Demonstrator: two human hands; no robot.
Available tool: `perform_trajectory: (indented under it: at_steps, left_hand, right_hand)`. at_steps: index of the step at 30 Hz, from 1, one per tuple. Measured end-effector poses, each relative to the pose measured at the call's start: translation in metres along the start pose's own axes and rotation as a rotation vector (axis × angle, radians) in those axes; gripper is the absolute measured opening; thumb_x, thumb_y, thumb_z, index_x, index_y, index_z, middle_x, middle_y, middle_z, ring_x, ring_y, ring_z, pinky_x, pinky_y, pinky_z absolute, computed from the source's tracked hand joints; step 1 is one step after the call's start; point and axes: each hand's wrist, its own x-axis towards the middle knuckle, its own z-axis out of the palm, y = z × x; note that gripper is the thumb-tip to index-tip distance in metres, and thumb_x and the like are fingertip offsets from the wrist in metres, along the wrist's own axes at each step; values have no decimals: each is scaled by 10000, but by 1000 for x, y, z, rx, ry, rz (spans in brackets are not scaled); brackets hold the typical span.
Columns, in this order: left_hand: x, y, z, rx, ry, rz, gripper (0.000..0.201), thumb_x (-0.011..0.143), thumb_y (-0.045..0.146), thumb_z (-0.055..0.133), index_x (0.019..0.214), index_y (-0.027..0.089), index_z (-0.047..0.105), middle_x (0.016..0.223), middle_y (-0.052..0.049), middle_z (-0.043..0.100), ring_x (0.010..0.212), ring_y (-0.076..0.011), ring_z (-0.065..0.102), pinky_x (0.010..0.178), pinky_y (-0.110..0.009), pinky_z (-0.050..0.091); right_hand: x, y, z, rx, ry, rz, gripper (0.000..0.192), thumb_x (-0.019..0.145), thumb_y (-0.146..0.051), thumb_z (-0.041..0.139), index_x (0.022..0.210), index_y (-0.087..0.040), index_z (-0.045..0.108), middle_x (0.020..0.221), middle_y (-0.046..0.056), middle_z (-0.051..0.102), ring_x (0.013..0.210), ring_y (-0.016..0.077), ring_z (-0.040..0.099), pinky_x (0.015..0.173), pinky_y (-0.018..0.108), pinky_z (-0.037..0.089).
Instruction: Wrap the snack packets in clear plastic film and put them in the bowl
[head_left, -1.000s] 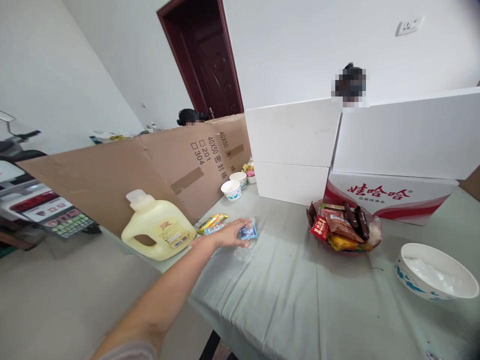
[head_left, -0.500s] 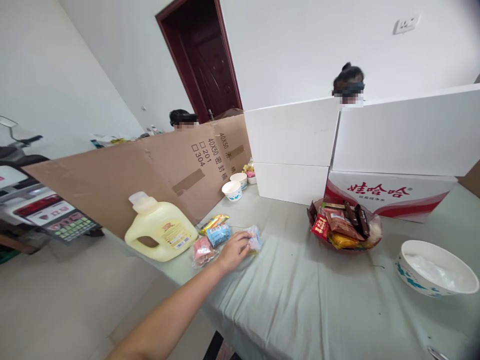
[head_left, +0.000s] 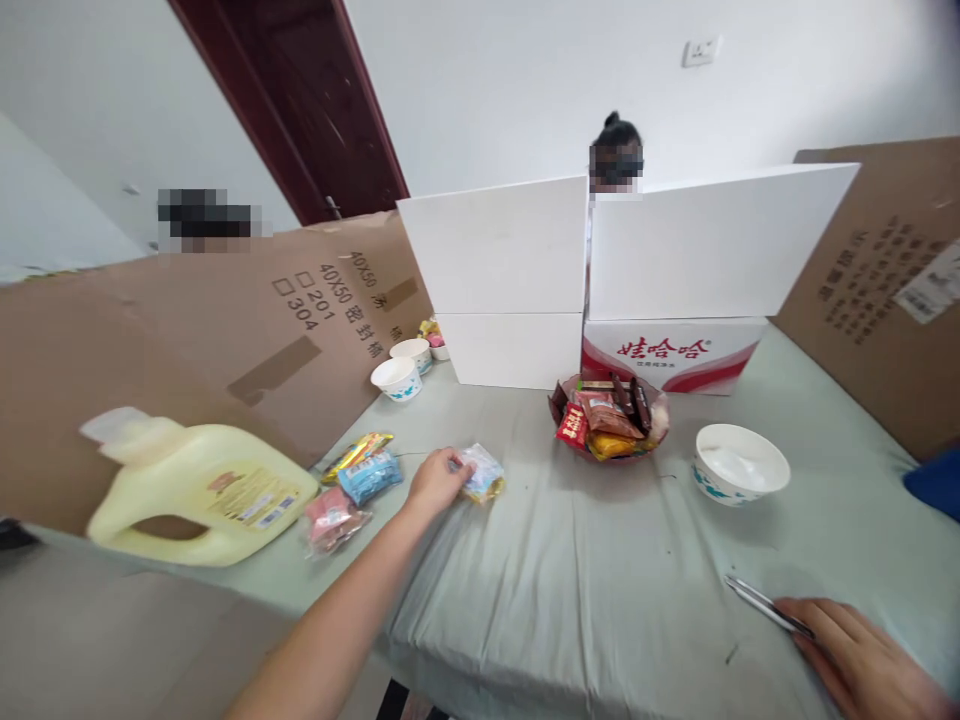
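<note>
The packet (head_left: 484, 474), on the table (head_left: 547, 570) at the centre of the frame, could slip or crumple, since its thin film would probably give under fingertips that reach only its left edge. The tool (head_left: 759, 602) at lower right might slide if nudged off-centre. The left hand (head_left: 441, 480) is half curled against the packet; whether it pinches cannot be told. The right hand (head_left: 862, 645) bends over the tool's dark end, its grip hidden.
</note>
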Motion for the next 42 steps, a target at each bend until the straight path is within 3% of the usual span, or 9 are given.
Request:
perform_trajectory:
  at_steps: [8,15,18,21,27,30,34,38,42]
  left_hand:
    - [-99,100,87,-310,-73,288,66,803,250,607,811,207,557,961,-32,533,822,-176,594,768,-305,484]
    - [-114,97,106,-506,35,349,224,764,244,671,898,217,494,1021,-52,536,904,-200,574,761,-325,491]
    - [-112,94,105,-515,25,336,330,711,254,732,908,221,470,1013,-44,543,909,-200,574,769,-328,496]
    - [-112,93,104,-508,-18,356,400,674,306,786,925,217,488,1063,-70,546,994,-239,573,840,-382,495]
    - [-112,89,107,-577,-107,459,845,648,428,825,1334,226,376,1431,-179,359,1238,-342,469,950,-472,466]
    - [-112,89,108,-596,-146,492,671,797,374,690,1372,235,374,1328,-142,489,1161,-287,533,932,-434,476]
    - [-111,93,105,-663,-139,469,361,887,380,568,1206,214,535,1065,-90,616,945,-219,605,823,-348,499]
    - [-111,95,103,-713,-50,323,266,922,434,507,983,195,608,890,-52,629,796,-181,599,721,-286,481]
    - [-105,86,98,-789,12,156,325,900,503,526,844,189,592,733,-8,591,686,-155,564,648,-252,460]
  right_hand:
    - [50,-67,-9,182,-175,37,290,972,-332,350,1119,-271,592,1078,68,643,895,194,675,742,336,578]
    - [102,-155,8,343,-244,-132,326,972,-197,328,1171,-220,585,1080,88,640,904,185,666,772,319,555]
    - [114,-169,12,268,-305,-168,330,956,-186,361,1152,-220,625,1035,76,661,831,194,678,717,321,554]
    - [107,-145,3,224,-321,-136,336,965,-232,360,1138,-250,647,998,53,676,782,178,684,686,298,550]
    - [52,-33,-15,60,-176,39,340,957,-400,380,991,-289,700,955,36,708,802,205,684,695,342,565]
    - [35,-22,-13,-51,13,70,353,932,-462,426,910,-252,708,944,77,704,891,269,656,792,454,544]
    - [45,-87,-8,107,184,25,260,918,-383,519,1076,-214,638,1095,116,654,1035,273,612,866,455,532]
    - [69,-163,-1,258,149,-225,317,905,-213,544,1220,-239,559,1180,92,634,1192,253,548,968,436,497]
    - [86,-172,17,168,38,-310,325,927,-262,518,1247,-220,551,1192,102,637,1169,266,566,939,438,515]
